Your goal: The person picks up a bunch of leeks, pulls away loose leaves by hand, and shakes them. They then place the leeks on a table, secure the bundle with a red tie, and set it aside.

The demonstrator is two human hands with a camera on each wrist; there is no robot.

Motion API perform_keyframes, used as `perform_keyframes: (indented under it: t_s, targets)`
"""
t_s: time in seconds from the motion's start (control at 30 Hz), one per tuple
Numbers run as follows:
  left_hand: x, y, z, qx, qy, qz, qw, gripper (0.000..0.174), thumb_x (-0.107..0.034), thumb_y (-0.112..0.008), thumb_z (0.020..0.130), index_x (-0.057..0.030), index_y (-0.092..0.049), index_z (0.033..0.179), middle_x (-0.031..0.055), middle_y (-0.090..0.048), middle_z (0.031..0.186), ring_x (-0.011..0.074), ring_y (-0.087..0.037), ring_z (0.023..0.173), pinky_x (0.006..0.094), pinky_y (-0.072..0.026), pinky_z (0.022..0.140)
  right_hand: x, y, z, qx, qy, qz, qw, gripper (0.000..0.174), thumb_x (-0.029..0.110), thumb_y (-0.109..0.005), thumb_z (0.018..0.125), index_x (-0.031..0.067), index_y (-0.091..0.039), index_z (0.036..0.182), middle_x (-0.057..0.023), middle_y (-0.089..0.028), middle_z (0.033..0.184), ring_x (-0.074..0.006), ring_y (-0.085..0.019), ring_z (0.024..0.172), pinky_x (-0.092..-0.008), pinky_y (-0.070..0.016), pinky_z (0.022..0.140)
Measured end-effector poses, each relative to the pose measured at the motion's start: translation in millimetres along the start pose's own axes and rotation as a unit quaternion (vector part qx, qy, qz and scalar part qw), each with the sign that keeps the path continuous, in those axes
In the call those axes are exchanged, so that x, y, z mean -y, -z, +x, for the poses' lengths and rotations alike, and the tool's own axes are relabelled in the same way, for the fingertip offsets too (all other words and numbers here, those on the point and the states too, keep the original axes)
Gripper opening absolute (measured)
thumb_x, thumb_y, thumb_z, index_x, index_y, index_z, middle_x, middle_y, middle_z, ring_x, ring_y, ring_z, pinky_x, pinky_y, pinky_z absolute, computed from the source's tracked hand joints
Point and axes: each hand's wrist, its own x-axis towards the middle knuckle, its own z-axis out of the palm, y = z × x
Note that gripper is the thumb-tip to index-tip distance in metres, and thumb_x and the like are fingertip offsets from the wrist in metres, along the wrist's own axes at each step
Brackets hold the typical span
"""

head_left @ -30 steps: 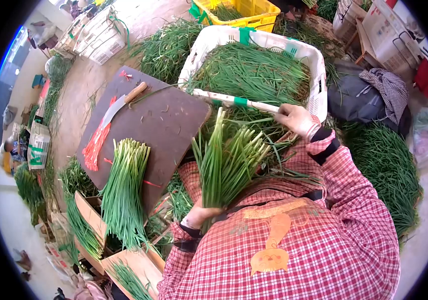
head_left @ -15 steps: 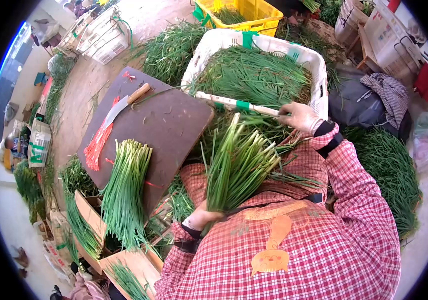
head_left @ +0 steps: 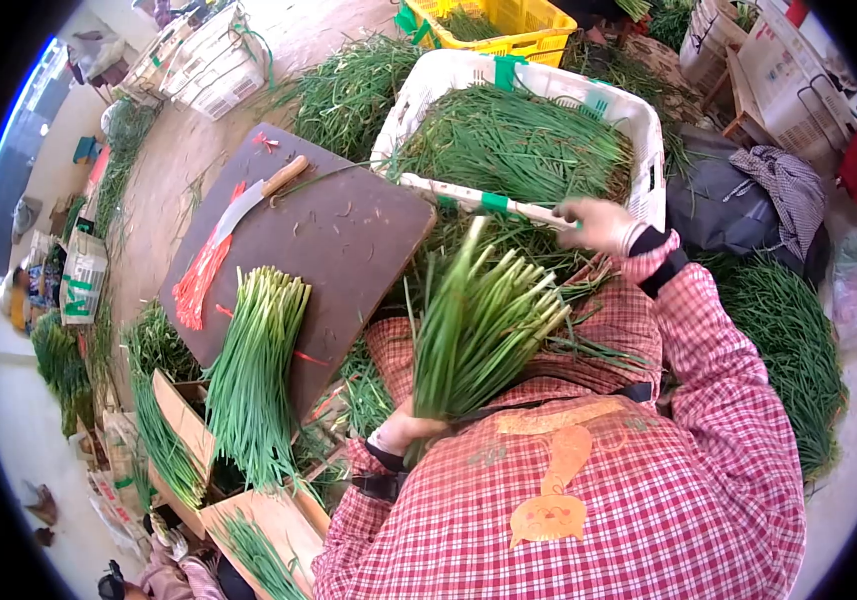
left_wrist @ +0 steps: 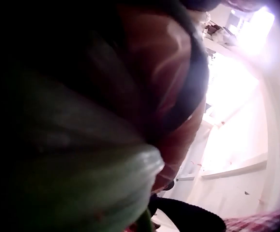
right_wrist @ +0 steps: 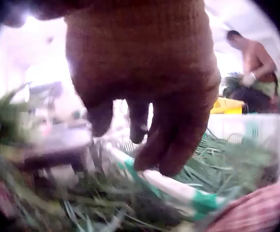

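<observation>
My left hand point(head_left: 409, 428) grips a bunch of garlic chives point(head_left: 494, 335) low on its leaves, in front of the apron, with the pale cut ends fanned upward. Dark close-up leaves point(left_wrist: 82, 179) fill much of the left wrist view. Over the near rim of a white crate point(head_left: 429, 185) hangs my right hand point(head_left: 599, 225), fingers loosely bent down. The right wrist view shows the fingers point(right_wrist: 171, 159) overlapping that rim, with nothing visible between them. Loose chives point(head_left: 519, 140) fill the crate. A second, neat bunch point(head_left: 264, 370) lies across the brown board's lower edge.
On the brown board point(head_left: 349, 240) lie a wooden-handled knife point(head_left: 259, 200) and red ties point(head_left: 199, 285). Chive heaps point(head_left: 779, 350) flank the crate. A yellow crate point(head_left: 539, 40) stands behind it, and cardboard pieces point(head_left: 259, 530) lie lower left. Another person point(right_wrist: 256, 63) is beyond.
The bunch in my left hand has shifted right and swung more upright, its tips blurred now. My right hand stays by the crate rim, slightly shifted. The whole view has drifted a little.
</observation>
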Motion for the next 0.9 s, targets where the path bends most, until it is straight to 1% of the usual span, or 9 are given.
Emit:
perform_keyframes:
  t_s: [0.07, 0.1, 0.17, 0.2, 0.27, 0.3, 0.6, 0.73, 0.9]
  targets:
    - [4, 10, 3, 0.023, -0.029, -0.011, 0.999, 0.074, 0.002, -0.071, 0.080, -0.0033, -0.044, 0.149, 0.0122, -0.054, 0.144, 0.0264, -0.055, 0.128, 0.0395, -0.0437, 0.109, 10, -14, -26, 0.042, 0.135, -0.007, 0.990, 0.086, 0.038, -0.079, 0.080, 0.0029, -0.042, 0.150, -0.0178, -0.059, 0.138, -0.0312, -0.055, 0.130, -0.0392, -0.0440, 0.110]
    - [3, 9, 7, 0.036, -0.039, -0.032, 0.998, 0.073, -0.001, -0.072, 0.083, -0.0036, -0.044, 0.149, 0.0102, -0.054, 0.145, 0.0242, -0.054, 0.128, 0.0381, -0.0419, 0.110, 47, -10, -36, 0.167, 0.131, 0.241, 0.947, 0.080, 0.025, -0.079, 0.082, 0.0027, -0.042, 0.150, -0.0171, -0.053, 0.147, -0.0267, -0.048, 0.137, -0.0382, -0.0390, 0.115]
    - [-7, 6, 18, 0.038, -0.009, 0.076, 0.996, 0.071, -0.003, -0.074, 0.083, -0.0033, -0.045, 0.148, 0.0099, -0.056, 0.142, 0.0224, -0.053, 0.127, 0.0370, -0.0422, 0.109, 64, -35, -47, 0.268, 0.146, 0.465, 0.831, 0.068, 0.015, -0.077, 0.087, 0.0024, -0.047, 0.146, -0.0117, -0.057, 0.141, -0.0225, -0.050, 0.132, -0.0375, -0.0413, 0.112]
    - [-16, 3, 22, 0.038, 0.008, 0.130, 0.991, 0.070, -0.004, -0.075, 0.084, -0.0032, -0.045, 0.148, 0.0097, -0.057, 0.140, 0.0215, -0.053, 0.126, 0.0365, -0.0424, 0.108, 77, -56, -49, 0.097, 0.222, 0.477, 0.845, 0.059, 0.016, -0.078, 0.087, 0.0022, -0.055, 0.139, -0.0090, -0.065, 0.126, -0.0189, -0.060, 0.116, -0.0326, -0.0498, 0.100]
    - [-36, -15, 25, 0.006, 0.021, 0.173, 0.985, 0.067, -0.006, -0.076, 0.084, -0.0026, -0.048, 0.145, 0.0092, -0.060, 0.133, 0.0187, -0.056, 0.120, 0.0352, -0.0433, 0.107, 100, -54, -58, 0.150, 0.036, 0.565, 0.811, 0.045, 0.020, -0.077, 0.089, 0.0024, -0.063, 0.129, -0.0062, -0.071, 0.110, -0.0130, -0.065, 0.095, -0.0271, -0.0540, 0.082]
    - [-38, -15, 26, 0.006, 0.021, 0.183, 0.983, 0.066, -0.005, -0.075, 0.084, -0.0026, -0.048, 0.144, 0.0091, -0.061, 0.132, 0.0184, -0.057, 0.119, 0.0351, -0.0437, 0.106, 123, -40, -67, 0.090, -0.027, 0.537, 0.839, 0.035, 0.019, -0.073, 0.093, 0.0037, -0.067, 0.123, -0.0028, -0.072, 0.098, -0.0100, -0.064, 0.078, -0.0263, -0.0520, 0.071]
    - [-2, -18, 25, -0.005, -0.012, -0.196, 0.981, 0.070, -0.010, -0.069, 0.085, -0.0005, -0.042, 0.149, 0.0159, -0.057, 0.141, 0.0260, -0.057, 0.127, 0.0386, -0.0420, 0.112, 63, -49, -70, -0.099, 0.027, 0.194, 0.976, 0.024, 0.022, -0.070, 0.091, 0.0070, -0.074, 0.109, -0.0097, -0.074, 0.103, -0.0221, -0.070, 0.097, -0.0342, -0.0537, 0.089]
    - [-5, -18, 27, 0.003, -0.026, -0.171, 0.985, 0.070, -0.008, -0.066, 0.084, -0.0010, -0.042, 0.149, 0.0184, -0.054, 0.145, 0.0290, -0.055, 0.130, 0.0428, -0.0418, 0.114, 79, -5, -86, -0.239, 0.003, 0.284, 0.928, 0.021, 0.015, -0.072, 0.089, 0.0029, -0.071, 0.106, -0.0080, -0.072, 0.104, -0.0170, -0.067, 0.094, -0.0319, -0.0539, 0.084]
    - [-5, -23, 33, 0.002, -0.013, -0.112, 0.994, 0.076, -0.012, -0.071, 0.082, -0.0010, -0.041, 0.150, 0.0158, -0.052, 0.147, 0.0281, -0.052, 0.133, 0.0413, -0.0377, 0.116, 134, -14, -67, -0.130, 0.084, 0.119, 0.981, 0.032, 0.022, -0.075, 0.085, 0.0050, -0.070, 0.112, -0.0113, -0.072, 0.099, -0.0224, -0.071, 0.089, -0.0341, -0.0568, 0.081]
